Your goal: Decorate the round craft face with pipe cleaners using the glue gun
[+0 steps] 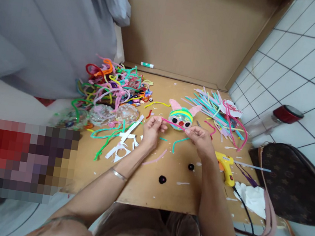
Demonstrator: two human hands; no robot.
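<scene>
A bright pink pipe cleaner (pixel 173 124) is stretched between my two hands. My left hand (pixel 153 128) pinches its left end, and my right hand (pixel 198 137) pinches the right end. Just behind it sits a clear ball (pixel 180 117) made up as an animal face, with pink ears, green and yellow bands, black eyes and a red nose. The pipe cleaner crosses in front of the ball's lower part; whether they touch I cannot tell. Two black round pieces lie nearer me, one at the front (pixel 162 179) and one by my right forearm (pixel 191 166).
Tangled coloured pipe cleaners (pixel 115 84) heap at the left, beside clear plastic balls (pixel 103 114) and white paper scraps (pixel 126 137). Straight pipe cleaners (pixel 212 106) lie back right. A yellow glue gun (pixel 227 168), crumpled tissue (pixel 252 199), brown bag (pixel 296 182) and bottle (pixel 269 121) stand right.
</scene>
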